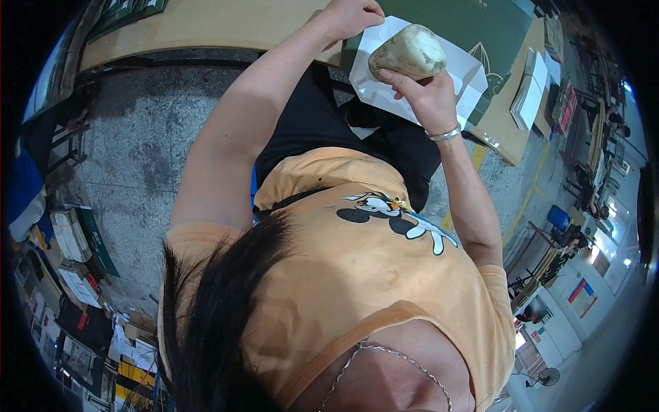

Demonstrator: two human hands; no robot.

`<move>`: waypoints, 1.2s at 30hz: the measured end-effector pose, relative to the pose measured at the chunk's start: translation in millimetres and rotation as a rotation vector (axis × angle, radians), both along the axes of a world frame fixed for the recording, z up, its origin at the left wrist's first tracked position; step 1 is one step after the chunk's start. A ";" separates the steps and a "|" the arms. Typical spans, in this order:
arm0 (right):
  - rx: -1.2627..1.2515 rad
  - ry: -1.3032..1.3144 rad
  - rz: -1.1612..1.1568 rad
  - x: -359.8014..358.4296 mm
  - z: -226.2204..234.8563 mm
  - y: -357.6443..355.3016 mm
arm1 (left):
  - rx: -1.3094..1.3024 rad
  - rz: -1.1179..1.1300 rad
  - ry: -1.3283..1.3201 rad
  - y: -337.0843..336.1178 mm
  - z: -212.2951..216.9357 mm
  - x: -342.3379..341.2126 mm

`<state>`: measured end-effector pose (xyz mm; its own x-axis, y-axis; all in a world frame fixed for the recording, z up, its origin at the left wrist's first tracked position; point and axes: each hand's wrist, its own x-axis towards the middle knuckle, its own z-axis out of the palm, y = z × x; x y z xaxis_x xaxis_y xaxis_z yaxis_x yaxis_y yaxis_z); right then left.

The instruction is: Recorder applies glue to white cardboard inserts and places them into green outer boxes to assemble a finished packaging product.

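My right hand (431,99), with a bracelet at the wrist, grips a rounded whitish lump (410,52) with grey-green smudges; its exact kind I cannot make out. The lump is over a white sheet (371,81) with angled corners, which lies partly on a dark green panel (449,15). At the sheet's upper left corner is my left hand (351,16), its fingers closed in a pinch against the sheet's edge. Part of the sheet is hidden beneath the lump and my right hand.
The tan worktable (206,26) runs across the top, with dark green items (127,15) at its far left. White stacked sheets (528,89) lie to the right of the panel. Stacked boards (72,237) stand at the left, and benches with people line the right.
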<state>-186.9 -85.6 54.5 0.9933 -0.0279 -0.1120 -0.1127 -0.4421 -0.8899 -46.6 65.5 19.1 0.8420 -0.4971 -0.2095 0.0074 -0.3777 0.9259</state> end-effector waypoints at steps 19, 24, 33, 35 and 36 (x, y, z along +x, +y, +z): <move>-0.032 -0.020 -0.036 -24.1 10.6 -3.6 | 0.013 -0.021 0.047 -2.0 -3.5 0.4; -0.072 0.039 -0.043 -30.4 8.6 -19.3 | 0.018 0.001 0.094 -0.8 12.9 -6.6; -0.057 0.052 -0.132 -48.8 20.0 -34.0 | -0.050 0.021 0.191 -4.3 23.1 -11.8; -0.086 0.048 -0.146 -52.5 19.9 -39.5 | -0.047 0.049 0.232 -5.5 24.2 -13.0; -0.111 0.044 -0.152 -54.3 20.3 -42.0 | -0.067 0.058 0.239 -5.4 21.5 -12.3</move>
<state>-241.1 -127.6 74.8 0.9710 -0.1915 -0.1433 -0.2234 -0.5123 -0.8292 -58.8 60.1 40.6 0.8000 -0.4691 -0.3742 0.2491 -0.3076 0.9183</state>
